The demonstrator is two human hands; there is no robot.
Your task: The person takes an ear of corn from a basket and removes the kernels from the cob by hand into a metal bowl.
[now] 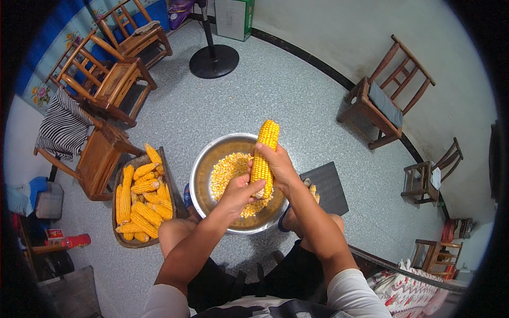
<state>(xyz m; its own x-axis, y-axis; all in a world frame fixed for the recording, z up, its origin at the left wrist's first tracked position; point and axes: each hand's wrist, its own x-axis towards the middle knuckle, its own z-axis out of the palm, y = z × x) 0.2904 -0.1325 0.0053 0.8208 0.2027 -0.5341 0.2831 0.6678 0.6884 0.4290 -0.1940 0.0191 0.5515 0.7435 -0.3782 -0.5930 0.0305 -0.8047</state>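
Observation:
An ear of dried yellow corn (265, 155) is held above a wide metal basin (199, 159). My right hand (280, 163) wraps around its middle, with the thumb lying across the kernels. At its lower end, my left hand (238, 192) grips the ear, thumb pressed against the kernels. Most rows on the visible side are full. Loose corn kernels (224, 175) cover part of the basin's bottom. To the left of the basin, a tub (167, 157) holds several whole ears of corn (147, 212).
A dark flat board (328, 190) lies right of the basin, with corn cobs (313, 190) at its left edge. Wooden chairs (115, 83) line the left, and another chair (373, 103) stands at the right wall. A black round stand base (214, 61) rests on the floor ahead.

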